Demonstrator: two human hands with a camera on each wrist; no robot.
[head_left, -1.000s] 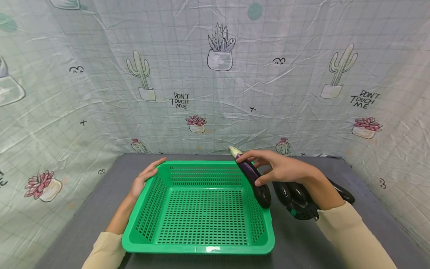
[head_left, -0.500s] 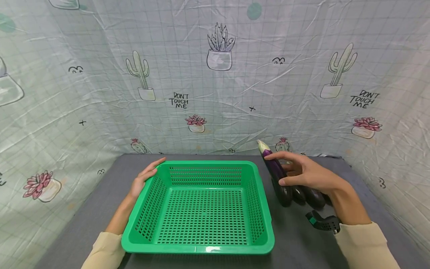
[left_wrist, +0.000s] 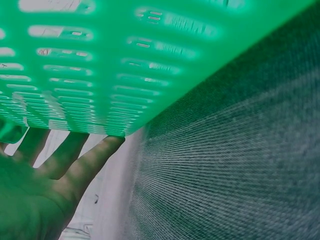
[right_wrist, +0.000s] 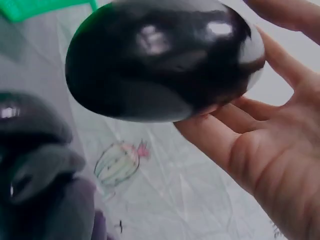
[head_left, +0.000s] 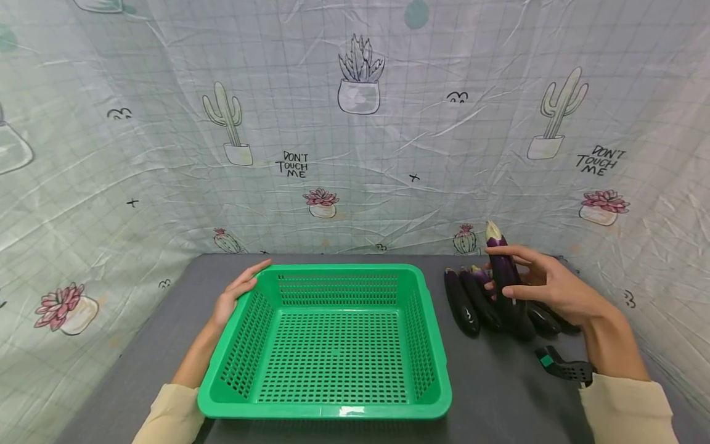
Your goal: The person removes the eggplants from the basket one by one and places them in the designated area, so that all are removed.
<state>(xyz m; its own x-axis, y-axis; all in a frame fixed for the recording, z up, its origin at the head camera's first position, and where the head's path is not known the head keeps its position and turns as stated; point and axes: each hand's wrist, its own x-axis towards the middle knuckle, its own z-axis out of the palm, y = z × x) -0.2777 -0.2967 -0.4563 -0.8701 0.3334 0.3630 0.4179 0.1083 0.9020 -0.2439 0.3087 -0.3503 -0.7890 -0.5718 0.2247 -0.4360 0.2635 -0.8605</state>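
In the head view my right hand (head_left: 546, 280) holds an eggplant (head_left: 503, 271) between thumb and fingers, its pale stem end pointing up and away. It overlaps the row of other eggplants (head_left: 461, 305) on the table, right of the basket. The right wrist view shows the rounded dark end of the held eggplant (right_wrist: 160, 65) up close, with fingers around its far side. My left hand (head_left: 230, 299) rests against the left side of a green plastic basket (head_left: 324, 411). In the left wrist view its straight fingers (left_wrist: 92, 160) touch the outside wall. Inside the basket only its slotted floor shows.
The grey tabletop (head_left: 488, 394) carries the basket and the eggplants. A hanging sheet (head_left: 388, 142) printed with potted cacti encloses the back and both sides. A black wrist device (head_left: 566, 367) sits under my right wrist.
My right hand has carried the eggplant rightward, from over the basket's right edge to over the other eggplants, and turned it more upright. The left hand and basket have stayed in place.
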